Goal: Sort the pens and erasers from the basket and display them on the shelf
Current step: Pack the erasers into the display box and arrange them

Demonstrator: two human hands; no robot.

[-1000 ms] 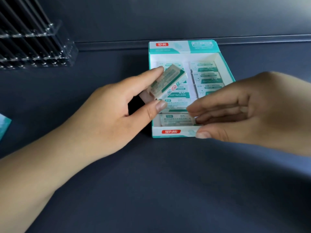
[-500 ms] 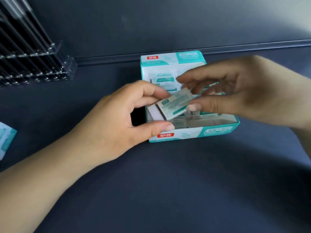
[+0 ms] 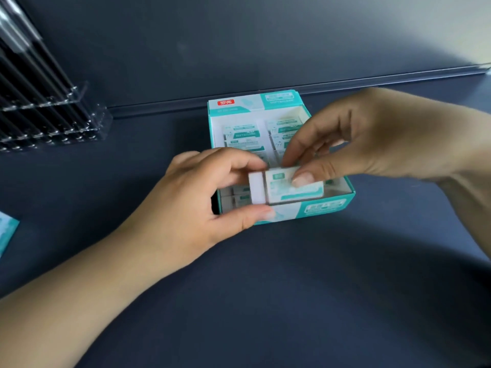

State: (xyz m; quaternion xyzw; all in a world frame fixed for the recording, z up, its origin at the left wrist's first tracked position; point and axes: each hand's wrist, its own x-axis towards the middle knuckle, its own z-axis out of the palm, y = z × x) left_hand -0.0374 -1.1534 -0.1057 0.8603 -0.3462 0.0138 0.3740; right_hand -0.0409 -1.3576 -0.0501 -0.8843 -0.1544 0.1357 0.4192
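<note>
Left hand (image 3: 196, 208): fingers curled, pinching the bare white end of one eraser (image 3: 288, 185) between forefinger above and thumb below. A second ago it held this eraser tilted and alone; now the piece lies level.
Right hand (image 3: 372, 136): come across from 3 o'clock, thumb pressed on the printed sleeve, fingers curled behind its far edge; it now shares the hold.
Eraser: poised over the near end of the display box (image 3: 326, 207), at 6 o'clock within it, apparently not yet seated.
Display box: teal and white, on the dark shelf (image 3: 265, 301); further rows of erasers toward 12 o'clock.
Pen rack (image 3: 53, 120): clear acrylic, at 10 o'clock, dark pens in it.
Judgement: the eraser has been squared up for placing into the near row; placement looks imminent, sorting otherwise well advanced.
</note>
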